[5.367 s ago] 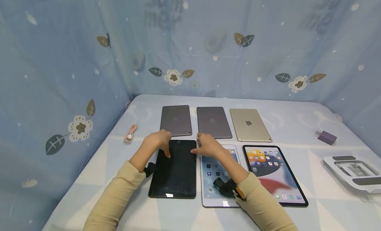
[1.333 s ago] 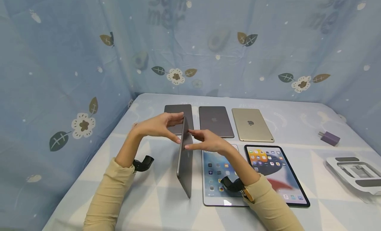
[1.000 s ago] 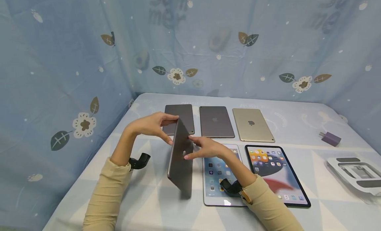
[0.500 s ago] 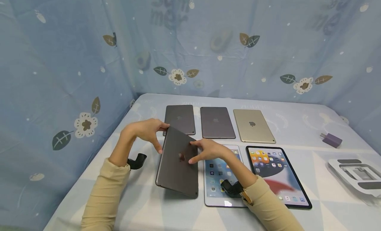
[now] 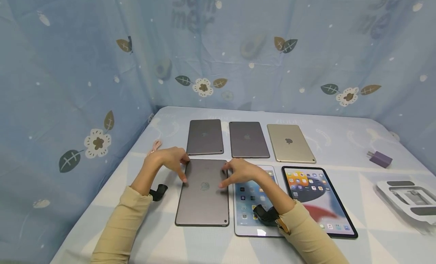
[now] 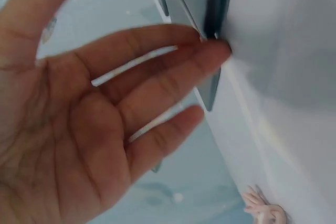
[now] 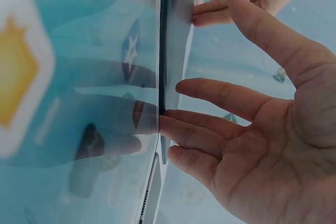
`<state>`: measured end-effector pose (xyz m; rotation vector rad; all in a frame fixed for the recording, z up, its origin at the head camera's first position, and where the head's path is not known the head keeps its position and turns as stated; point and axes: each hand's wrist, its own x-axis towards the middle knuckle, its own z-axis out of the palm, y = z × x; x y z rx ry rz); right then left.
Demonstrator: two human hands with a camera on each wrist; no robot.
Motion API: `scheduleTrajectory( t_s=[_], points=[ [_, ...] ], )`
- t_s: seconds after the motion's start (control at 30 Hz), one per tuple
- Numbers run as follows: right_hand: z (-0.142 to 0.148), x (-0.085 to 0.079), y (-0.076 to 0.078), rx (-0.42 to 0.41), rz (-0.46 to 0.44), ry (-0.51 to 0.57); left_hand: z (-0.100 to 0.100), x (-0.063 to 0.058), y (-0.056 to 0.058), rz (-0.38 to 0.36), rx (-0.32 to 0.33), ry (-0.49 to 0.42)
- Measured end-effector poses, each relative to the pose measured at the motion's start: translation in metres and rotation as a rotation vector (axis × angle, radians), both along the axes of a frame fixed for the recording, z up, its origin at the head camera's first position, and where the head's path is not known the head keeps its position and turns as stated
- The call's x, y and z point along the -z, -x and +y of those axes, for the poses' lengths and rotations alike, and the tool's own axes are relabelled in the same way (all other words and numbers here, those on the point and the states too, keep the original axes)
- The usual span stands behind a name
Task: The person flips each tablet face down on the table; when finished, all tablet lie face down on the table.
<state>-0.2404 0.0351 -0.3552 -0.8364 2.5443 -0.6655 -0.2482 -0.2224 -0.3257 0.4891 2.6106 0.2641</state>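
"Tablet (image 5: pixel 202 203) between the two hands: how does it lie?"

"Face down on the sheet (image 5: pixel 211 249), in the left of the near row. The grey back shows, with the logo in its upper half and the lens at the near right corner."

"And the left hand (image 5: pixel 172 158)?"

"At the far left corner. Its fingers are extended, the tips at the edge, with the thumb spread away from them. They are not wrapped round anything."

"The right hand (image 5: pixel 242 171)?"

"Much the same at the far right corner: fingers loosely straight, thumb apart. In the right wrist view the fingertips reach the tablet's edge; how firmly either hand presses, I can't tell."

"What lies around it?"

"Just to the right, the white tablet (image 5: pixel 246 230), screen lit, the right forearm across it. Next, the black tablet (image 5: pixel 327 203), lit as well."

"Behind?"

"A row of three, backs up: left grey one (image 5: pixel 204 137), middle grey one (image 5: pixel 248 141), gold one (image 5: pixel 289 143)."

"Anything towards the sides?"

"A pink cable (image 5: pixel 156 145) beyond the left wrist, partly hidden. Far right, a purple plug (image 5: pixel 380 159), and nearer, a white stand (image 5: pixel 416 199). A blue curtain (image 5: pixel 238 48) hangs behind."
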Motion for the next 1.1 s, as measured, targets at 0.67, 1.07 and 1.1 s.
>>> scheduleTrajectory(
  t_s=[0.67,1.07,1.1],
  points=[
    [0.092,0.009,0.014,0.113,0.086,-0.040,0.119,0.010,0.000,0.116,0.055,-0.013],
    [0.116,0.003,0.011,0.244,0.114,-0.160,0.149,0.024,-0.007,0.144,0.067,0.096],
    [0.115,0.003,0.011,0.255,0.113,-0.166,0.149,0.023,-0.007,0.145,0.061,0.099]
  ],
)
